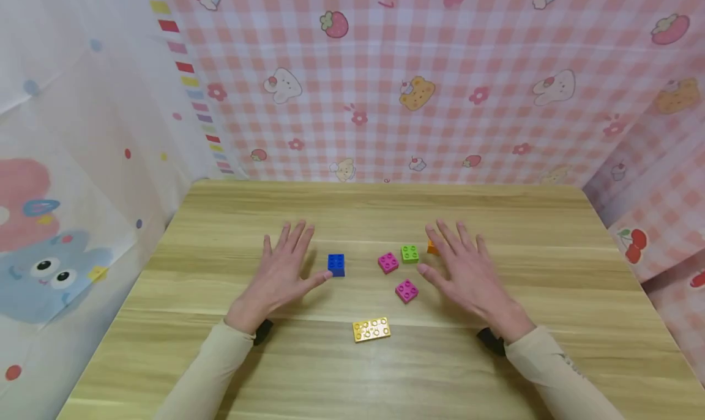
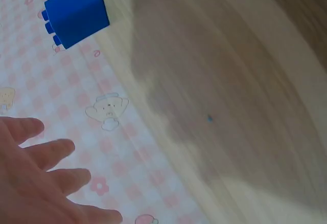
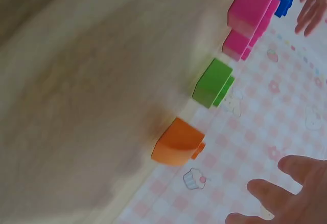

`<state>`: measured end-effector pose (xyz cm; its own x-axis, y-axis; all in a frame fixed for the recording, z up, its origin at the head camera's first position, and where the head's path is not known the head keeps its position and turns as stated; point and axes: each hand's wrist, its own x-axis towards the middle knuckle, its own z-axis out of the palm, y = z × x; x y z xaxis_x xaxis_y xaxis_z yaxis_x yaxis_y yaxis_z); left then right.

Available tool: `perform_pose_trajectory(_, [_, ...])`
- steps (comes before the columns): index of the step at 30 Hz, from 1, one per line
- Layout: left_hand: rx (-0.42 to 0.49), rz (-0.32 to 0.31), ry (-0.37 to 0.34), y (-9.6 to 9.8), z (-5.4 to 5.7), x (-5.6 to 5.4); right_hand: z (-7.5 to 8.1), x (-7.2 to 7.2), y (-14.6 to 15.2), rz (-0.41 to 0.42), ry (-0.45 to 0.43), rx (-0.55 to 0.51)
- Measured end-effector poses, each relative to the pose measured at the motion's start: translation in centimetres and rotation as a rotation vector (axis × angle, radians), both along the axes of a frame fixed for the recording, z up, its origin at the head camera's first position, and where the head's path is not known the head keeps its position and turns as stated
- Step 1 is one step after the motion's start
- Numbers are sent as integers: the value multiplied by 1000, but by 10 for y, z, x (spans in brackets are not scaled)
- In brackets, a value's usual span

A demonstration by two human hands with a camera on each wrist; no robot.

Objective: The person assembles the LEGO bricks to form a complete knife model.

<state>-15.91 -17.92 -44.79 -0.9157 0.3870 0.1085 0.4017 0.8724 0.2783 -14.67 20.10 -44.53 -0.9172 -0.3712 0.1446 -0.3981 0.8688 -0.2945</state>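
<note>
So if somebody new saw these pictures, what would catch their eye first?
Probably the person's left grip and right grip, fingers spread on either side of the wooden table's middle. Between them sit a blue block by the left thumb, two pink blocks and a green block further right, with a yellow block nearest the person. Behind the table hangs a pink checked cloth printed with cartoon animals.

We count one blue block (image 1: 336,266), two pink blocks (image 1: 388,262) (image 1: 406,291), one green block (image 1: 410,254), one orange block (image 3: 179,143) and one yellow block (image 1: 371,330): six blocks, on one counter (image 1: 297,383). We further record one left hand (image 1: 278,274) and one right hand (image 1: 468,276), two hands in total, plus two sleeves (image 1: 209,368) (image 1: 556,371).
</note>
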Motion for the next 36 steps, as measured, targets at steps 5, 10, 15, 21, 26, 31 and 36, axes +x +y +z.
perform_pose_trajectory(5, [45,-43,0,4,0,0,0,3,-8,48,43,6])
perform_pose_trajectory(10, [77,-82,6,8,0,0,-1,9,-17,109,66,8])
perform_pose_trajectory(15, [96,-107,-4,11,0,-2,-2,16,-27,168,71,3])
perform_pose_trajectory(21, [112,-151,-34,14,-1,-4,-3,25,-35,250,35,-29])
perform_pose_trajectory(26, [120,-174,-56,14,-2,-6,-2,28,-42,349,18,-25])
perform_pose_trajectory(31, [139,-177,-83,14,-4,-7,-4,29,-49,450,9,-12])
perform_pose_trajectory(36, [164,-179,-138,13,-6,-9,-6,31,-56,518,3,-22])
